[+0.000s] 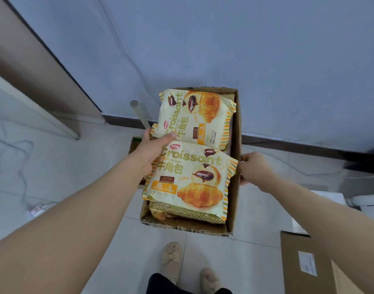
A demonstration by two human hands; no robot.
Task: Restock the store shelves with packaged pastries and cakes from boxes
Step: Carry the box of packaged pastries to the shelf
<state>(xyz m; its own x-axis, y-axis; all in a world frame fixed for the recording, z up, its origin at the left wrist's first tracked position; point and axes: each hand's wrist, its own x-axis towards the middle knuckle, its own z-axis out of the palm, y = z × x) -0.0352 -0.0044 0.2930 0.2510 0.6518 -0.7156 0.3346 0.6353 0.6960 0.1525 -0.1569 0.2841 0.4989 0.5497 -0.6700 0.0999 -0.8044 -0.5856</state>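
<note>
Pinches far croissant pack with left hand, thumb on top, presumably for lifting out; steadies box with right hand, fingers curled round right wall.

The far croissant pack and near croissant pack cover almost the whole mouth of the cardboard box; only a narrow gap shows along its right wall; open floor tiles lie left; a second carton crowds the right.
</note>
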